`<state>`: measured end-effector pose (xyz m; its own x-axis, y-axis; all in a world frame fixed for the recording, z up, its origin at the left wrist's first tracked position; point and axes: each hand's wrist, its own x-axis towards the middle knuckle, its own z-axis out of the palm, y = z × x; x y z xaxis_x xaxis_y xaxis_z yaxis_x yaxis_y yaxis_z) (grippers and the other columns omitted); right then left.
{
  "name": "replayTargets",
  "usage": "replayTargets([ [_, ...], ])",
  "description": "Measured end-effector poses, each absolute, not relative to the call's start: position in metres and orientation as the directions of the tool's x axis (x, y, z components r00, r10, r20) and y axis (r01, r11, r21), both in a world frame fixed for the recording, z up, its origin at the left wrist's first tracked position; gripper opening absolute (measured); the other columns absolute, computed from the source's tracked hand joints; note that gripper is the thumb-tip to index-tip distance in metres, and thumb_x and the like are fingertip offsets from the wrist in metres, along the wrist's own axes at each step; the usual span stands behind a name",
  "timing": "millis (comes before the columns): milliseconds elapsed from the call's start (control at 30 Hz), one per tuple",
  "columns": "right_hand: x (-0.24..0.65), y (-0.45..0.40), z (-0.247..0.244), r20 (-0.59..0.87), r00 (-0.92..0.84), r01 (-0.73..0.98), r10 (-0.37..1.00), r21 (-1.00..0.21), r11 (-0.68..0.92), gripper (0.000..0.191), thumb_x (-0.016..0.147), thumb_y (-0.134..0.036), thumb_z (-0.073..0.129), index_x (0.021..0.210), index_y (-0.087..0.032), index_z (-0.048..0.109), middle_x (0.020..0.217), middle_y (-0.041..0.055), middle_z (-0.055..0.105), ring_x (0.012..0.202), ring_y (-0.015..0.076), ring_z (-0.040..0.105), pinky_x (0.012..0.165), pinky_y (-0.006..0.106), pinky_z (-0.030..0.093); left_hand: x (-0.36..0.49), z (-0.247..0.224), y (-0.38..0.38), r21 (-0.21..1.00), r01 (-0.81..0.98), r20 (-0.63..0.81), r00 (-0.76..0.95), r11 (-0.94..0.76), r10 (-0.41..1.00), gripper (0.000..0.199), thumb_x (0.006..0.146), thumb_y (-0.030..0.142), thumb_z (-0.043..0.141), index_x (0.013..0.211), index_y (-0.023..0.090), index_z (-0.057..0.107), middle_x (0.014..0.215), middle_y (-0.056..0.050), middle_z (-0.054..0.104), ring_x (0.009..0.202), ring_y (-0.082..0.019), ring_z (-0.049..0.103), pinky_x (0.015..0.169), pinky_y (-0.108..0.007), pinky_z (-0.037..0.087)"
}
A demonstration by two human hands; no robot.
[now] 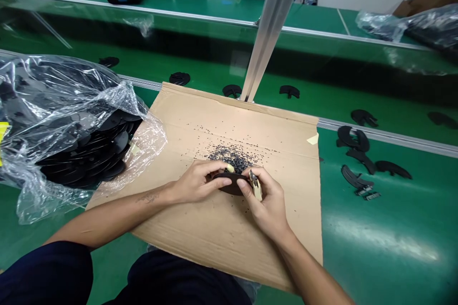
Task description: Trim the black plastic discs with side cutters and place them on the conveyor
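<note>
Both hands hold one black disc-shaped part [232,188] low over the cardboard sheet [200,238]. My left hand [200,181] grips its left side, thumb on the near face, with a pale yellow cover on one fingertip. On the right side, my right hand [266,202] presses a thumb to the disc. That hand also has a small tool [255,185] with a pale handle and dark tip between its fingers. Just beyond the disc lies a scattered heap of tiny black bits [234,155]. The disc's far face is hidden.
A clear plastic bag [71,86] with stacked black discs [96,152] lies at the left. Several curved black parts [352,139] rest on the green table [375,228] at the right. A metal post [266,28] and rail [393,138] stand beyond the cardboard.
</note>
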<state>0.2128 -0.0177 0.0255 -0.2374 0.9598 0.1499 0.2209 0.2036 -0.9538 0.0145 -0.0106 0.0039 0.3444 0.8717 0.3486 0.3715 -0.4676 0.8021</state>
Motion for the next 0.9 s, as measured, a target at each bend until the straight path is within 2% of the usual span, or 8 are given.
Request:
replayTargets([
  [900, 0.2131, -0.0165, 0.0242, 0.167, -0.243, 0.226, 0.955, -0.948, 0.223, 0.013, 0.092, -0.035, 0.062, 0.087, -0.023, 0.059, 0.079, 0.0007, 0.058, 0.072, 0.0168, 0.053, 0.066, 0.030, 0.044, 0.0136, 0.0045, -0.0109, 0.790, 0.396, 0.339, 0.353, -0.468, 0.872, 0.031, 0.095, 0.041, 0.061, 0.104, 0.013, 0.071, 0.087, -0.009, 0.077, 0.071, -0.016, 0.071, 0.062, -0.024, 0.054],
])
